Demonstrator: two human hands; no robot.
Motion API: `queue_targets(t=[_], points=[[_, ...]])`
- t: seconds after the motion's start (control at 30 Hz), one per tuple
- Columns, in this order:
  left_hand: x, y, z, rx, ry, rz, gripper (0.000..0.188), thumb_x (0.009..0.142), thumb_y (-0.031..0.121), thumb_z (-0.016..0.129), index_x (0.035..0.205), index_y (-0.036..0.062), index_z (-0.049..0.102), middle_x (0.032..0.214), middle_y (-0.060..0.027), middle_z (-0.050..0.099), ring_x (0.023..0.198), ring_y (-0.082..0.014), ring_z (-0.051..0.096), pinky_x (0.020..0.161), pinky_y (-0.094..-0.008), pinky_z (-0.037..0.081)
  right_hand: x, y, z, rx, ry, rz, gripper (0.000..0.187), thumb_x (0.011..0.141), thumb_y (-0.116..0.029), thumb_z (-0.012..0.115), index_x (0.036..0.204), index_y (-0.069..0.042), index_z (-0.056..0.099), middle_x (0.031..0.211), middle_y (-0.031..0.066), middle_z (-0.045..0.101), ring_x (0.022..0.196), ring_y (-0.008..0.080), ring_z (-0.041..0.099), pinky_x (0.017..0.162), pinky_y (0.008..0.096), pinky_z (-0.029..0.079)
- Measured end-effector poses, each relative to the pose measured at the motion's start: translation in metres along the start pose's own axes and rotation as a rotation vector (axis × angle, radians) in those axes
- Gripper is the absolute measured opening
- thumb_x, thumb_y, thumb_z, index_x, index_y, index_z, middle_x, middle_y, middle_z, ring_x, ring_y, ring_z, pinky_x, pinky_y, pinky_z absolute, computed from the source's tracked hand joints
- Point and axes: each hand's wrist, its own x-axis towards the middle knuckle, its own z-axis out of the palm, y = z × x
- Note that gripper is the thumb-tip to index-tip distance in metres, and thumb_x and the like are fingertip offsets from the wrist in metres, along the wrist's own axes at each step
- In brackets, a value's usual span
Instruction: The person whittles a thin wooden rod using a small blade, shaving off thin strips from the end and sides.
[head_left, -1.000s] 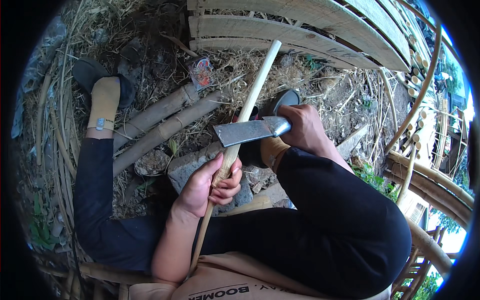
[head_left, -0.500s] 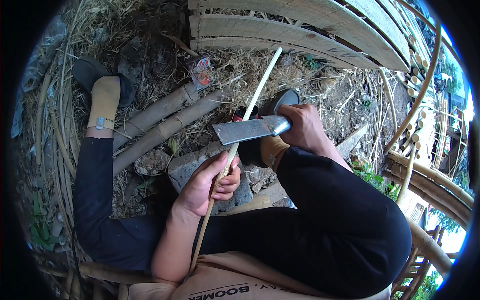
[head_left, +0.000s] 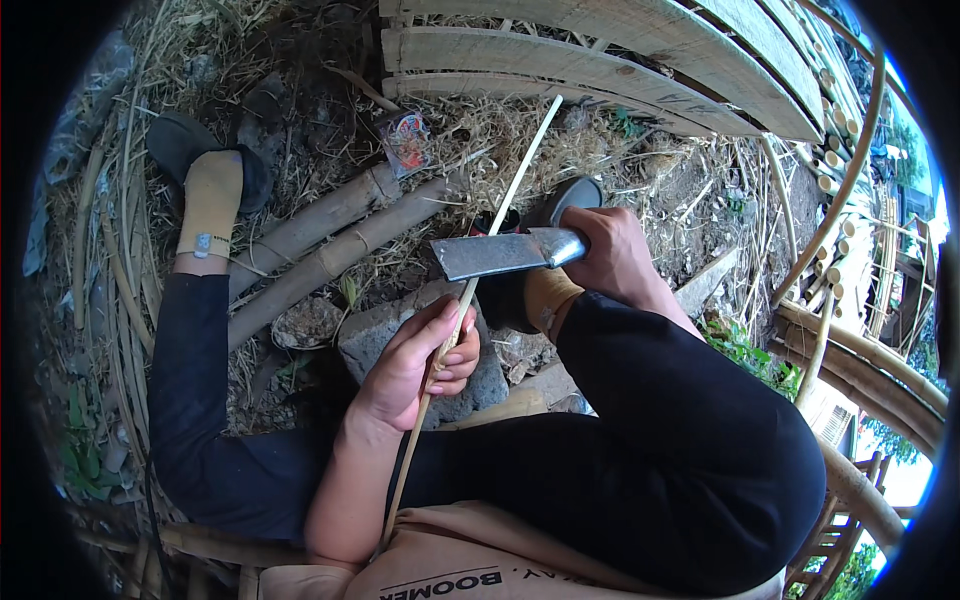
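Observation:
My left hand (head_left: 415, 365) grips a long thin bamboo strip (head_left: 515, 178) that runs from my lap up toward the wooden planks. My right hand (head_left: 610, 255) holds the handle of a broad grey cleaver-like knife (head_left: 495, 255), whose blade lies across the strip just above my left fingers. Under my left hand sits a grey stone block (head_left: 375, 335). My legs in dark trousers frame the spot, the right knee (head_left: 690, 420) raised beneath the right forearm.
Two thick bamboo poles (head_left: 335, 240) lie on the straw-strewn ground to the left. Pale wooden planks (head_left: 600, 60) cross the top. Curved bamboo lengths (head_left: 860, 340) and stacked poles stand at the right. My left foot (head_left: 210, 195) in a tan sock rests at upper left.
The bamboo strip looks much thinner than a second ago: it has turned from its broad face to its narrow edge. Both hands and the knife stay in almost the same place.

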Motion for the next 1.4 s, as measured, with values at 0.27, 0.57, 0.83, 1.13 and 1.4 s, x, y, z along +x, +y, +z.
queue_targets(t=[0.27, 0.57, 0.83, 1.13, 1.4], points=[[-0.008, 0.015, 0.014, 0.336, 0.322, 0.191, 0.014, 0.106, 0.026, 0.053, 0.099, 0.0139, 0.049, 0.075, 0.0022, 0.047, 0.059, -0.0010, 0.038, 0.046, -0.0155, 0.028, 0.001, -0.012, -0.010, -0.042, -0.047, 0.116, 0.020, 0.068, -0.014, 0.071, 0.087, -0.009, 0.071, 0.072, 0.0158, 0.068, 0.070, 0.0378, 0.068, 0.065, 0.0453, 0.054], [-0.016, 0.016, 0.010, 0.299, 0.201, 0.186, 0.014, 0.105, 0.021, 0.054, 0.112, 0.0084, 0.052, 0.076, 0.0027, 0.045, 0.062, -0.0006, 0.037, 0.048, -0.0147, 0.030, 0.004, -0.014, -0.010, -0.021, -0.095, 0.099, 0.020, 0.068, -0.015, 0.073, 0.086, -0.007, 0.070, 0.076, 0.0142, 0.069, 0.072, 0.0376, 0.068, 0.067, 0.0452, 0.054], [-0.013, 0.007, 0.018, 0.681, 0.483, 0.129, 0.023, 0.109, 0.037, 0.045, 0.119, 0.0175, 0.053, 0.073, 0.0060, 0.042, 0.052, 0.0012, 0.030, 0.044, -0.0149, 0.023, 0.004, -0.003, 0.001, 0.035, -0.098, 0.069, 0.023, 0.075, -0.018, 0.074, 0.094, -0.006, 0.068, 0.072, 0.0170, 0.067, 0.070, 0.0384, 0.067, 0.066, 0.0466, 0.052], [-0.013, 0.008, 0.021, 0.527, 0.414, 0.166, 0.025, 0.109, 0.035, 0.047, 0.114, 0.0112, 0.054, 0.072, 0.0075, 0.039, 0.053, 0.0019, 0.030, 0.042, -0.0153, 0.021, 0.004, -0.010, -0.004, -0.051, -0.172, 0.130, 0.026, 0.078, -0.025, 0.077, 0.094, -0.008, 0.070, 0.070, 0.0165, 0.066, 0.070, 0.0390, 0.067, 0.066, 0.0468, 0.054], [-0.014, 0.011, 0.018, 0.552, 0.410, 0.198, 0.029, 0.108, 0.035, 0.048, 0.115, 0.0077, 0.054, 0.072, 0.0077, 0.037, 0.054, 0.0014, 0.029, 0.043, -0.0155, 0.021, 0.005, -0.008, -0.003, -0.018, -0.203, 0.117, 0.029, 0.077, -0.028, 0.079, 0.094, -0.007, 0.069, 0.069, 0.0159, 0.067, 0.070, 0.0385, 0.067, 0.066, 0.0466, 0.053]])
